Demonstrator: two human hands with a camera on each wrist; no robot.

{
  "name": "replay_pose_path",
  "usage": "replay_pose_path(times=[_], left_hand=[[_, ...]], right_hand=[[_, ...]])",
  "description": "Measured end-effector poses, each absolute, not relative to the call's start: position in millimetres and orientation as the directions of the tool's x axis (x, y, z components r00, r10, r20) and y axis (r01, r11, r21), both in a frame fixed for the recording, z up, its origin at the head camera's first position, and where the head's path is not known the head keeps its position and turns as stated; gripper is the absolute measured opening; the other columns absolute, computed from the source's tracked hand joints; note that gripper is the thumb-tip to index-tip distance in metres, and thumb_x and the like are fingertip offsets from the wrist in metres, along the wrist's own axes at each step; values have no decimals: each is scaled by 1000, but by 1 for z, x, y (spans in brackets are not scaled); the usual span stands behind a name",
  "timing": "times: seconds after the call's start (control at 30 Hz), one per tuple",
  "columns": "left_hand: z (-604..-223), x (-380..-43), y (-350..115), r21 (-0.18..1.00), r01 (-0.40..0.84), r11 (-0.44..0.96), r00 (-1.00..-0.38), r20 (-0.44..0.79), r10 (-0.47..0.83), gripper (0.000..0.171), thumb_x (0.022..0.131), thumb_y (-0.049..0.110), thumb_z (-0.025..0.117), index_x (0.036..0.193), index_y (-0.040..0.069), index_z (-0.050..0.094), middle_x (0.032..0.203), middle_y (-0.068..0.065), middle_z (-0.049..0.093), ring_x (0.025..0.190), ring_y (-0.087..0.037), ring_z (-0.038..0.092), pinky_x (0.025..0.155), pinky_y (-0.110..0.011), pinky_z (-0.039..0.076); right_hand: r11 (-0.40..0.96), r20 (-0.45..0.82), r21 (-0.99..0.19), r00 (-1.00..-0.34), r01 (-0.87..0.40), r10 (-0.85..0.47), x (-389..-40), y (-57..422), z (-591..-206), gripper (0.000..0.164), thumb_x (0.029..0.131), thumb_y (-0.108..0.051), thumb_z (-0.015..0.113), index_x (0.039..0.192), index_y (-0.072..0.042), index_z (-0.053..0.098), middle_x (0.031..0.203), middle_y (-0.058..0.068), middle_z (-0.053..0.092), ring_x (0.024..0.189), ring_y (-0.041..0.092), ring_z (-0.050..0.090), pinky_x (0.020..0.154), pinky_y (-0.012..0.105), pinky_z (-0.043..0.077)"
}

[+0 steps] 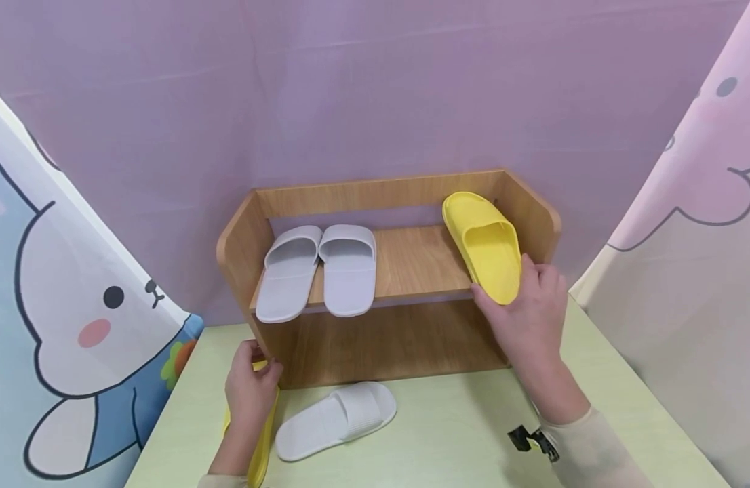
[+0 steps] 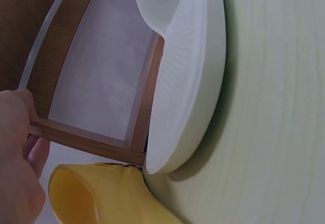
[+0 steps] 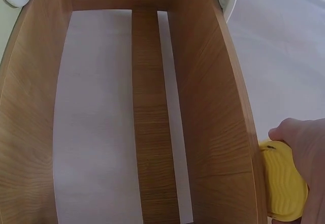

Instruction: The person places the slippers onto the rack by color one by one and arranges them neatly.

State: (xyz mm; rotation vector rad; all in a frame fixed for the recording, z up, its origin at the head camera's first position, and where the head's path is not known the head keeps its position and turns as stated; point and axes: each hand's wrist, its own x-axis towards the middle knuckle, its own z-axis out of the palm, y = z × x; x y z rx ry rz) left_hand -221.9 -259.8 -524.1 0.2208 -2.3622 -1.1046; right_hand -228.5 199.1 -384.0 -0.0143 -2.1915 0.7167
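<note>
My right hand (image 1: 536, 318) grips a yellow slipper (image 1: 494, 254) by its heel, thumb on one side and fingers on the other. The slipper points toward the back at the right end of the upper shelf of a wooden shoe rack (image 1: 411, 254). Down at the rack's left side panel (image 2: 81, 137), my left hand (image 2: 18, 158) pinches the front edge between thumb and fingers. Below that hand, a second yellow slipper (image 1: 264, 440) lies on the table, partly hidden by my hand and forearm.
Two white slippers (image 1: 289, 271) stand side by side on the upper shelf's left part, heels over its front edge. Another white slipper (image 1: 335, 417) lies on the pale green table (image 1: 448, 427) before the rack. A purple cloth (image 1: 375, 102) hangs behind.
</note>
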Motion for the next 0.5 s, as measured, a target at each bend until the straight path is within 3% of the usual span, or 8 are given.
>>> replay_pose_path(times=[0.5], left_hand=[[-527,-223,-259,749,80,658,-839,407,-361,38,94,0,77,127,7,60,121,-13,71,115,-35,73,92,-55,66]], right_hand=[[844,599,-521,-758,-123,260,-219,198,-377,96,87,-39,92,158,11,48,132,30,48,124,47,42,95,60,40]])
